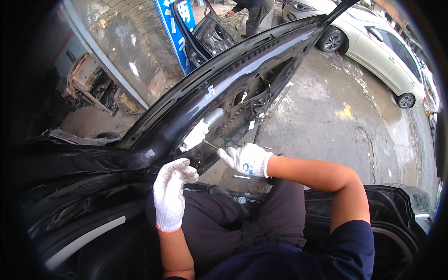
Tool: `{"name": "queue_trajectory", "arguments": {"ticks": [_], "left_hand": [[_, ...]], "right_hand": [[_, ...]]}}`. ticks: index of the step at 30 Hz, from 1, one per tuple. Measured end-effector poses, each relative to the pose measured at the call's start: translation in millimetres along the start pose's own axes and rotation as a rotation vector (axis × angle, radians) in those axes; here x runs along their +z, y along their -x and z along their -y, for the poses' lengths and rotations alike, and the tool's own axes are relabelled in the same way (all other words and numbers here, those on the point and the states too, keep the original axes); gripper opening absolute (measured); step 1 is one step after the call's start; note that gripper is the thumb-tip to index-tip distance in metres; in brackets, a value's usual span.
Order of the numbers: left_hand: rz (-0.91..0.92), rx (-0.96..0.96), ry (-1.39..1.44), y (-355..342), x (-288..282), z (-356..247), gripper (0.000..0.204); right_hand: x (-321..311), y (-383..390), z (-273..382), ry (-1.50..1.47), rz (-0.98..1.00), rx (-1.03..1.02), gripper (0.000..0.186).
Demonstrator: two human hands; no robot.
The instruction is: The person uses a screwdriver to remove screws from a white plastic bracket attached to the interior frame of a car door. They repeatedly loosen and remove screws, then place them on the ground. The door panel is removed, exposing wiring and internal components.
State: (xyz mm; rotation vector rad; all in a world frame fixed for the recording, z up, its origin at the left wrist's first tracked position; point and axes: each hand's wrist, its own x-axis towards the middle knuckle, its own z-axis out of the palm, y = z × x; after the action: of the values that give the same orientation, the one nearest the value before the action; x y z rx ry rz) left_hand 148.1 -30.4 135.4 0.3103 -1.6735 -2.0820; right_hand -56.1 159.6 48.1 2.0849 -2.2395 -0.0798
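Observation:
In a white knit glove, my right hand point(247, 159) grips a thin metal rod-like tool point(211, 144); its exact kind is hard to make out. The tool's tip reaches the lower edge of a white-and-silver motor unit point(195, 136) on the inner side of a black car door point(175, 109). My left hand point(170, 191), gloved too, is raised just below the motor unit, near the door's hinge end. Its fingers are half bent, with nothing visible in them. Bare wiring and openings point(254, 100) show in the door, without a trim panel.
A small metal wrench point(241, 177) lies below my right hand. My legs point(280, 210) are bent in the car's doorway. A pale sedan point(373, 51) stands far right. Another person point(256, 14) stands beyond the door, by a loose door frame point(210, 35) and a blue sign point(175, 35).

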Motion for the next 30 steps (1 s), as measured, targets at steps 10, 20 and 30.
{"name": "queue_trajectory", "arguments": {"ticks": [10,20,30], "left_hand": [[-0.016,0.015,-0.007,0,1,-2,0.031],[-0.017,0.027,-0.016,2,-1,-1,0.031],[-0.020,0.026,-0.003,2,-2,-2,0.031]], "right_hand": [[1,-1,-7,-0.038,0.002,-0.087,0.074],[26,15,5,-0.084,-0.172,0.191,0.064],[48,14,13,-0.181,-0.124,0.328,0.080]]}}
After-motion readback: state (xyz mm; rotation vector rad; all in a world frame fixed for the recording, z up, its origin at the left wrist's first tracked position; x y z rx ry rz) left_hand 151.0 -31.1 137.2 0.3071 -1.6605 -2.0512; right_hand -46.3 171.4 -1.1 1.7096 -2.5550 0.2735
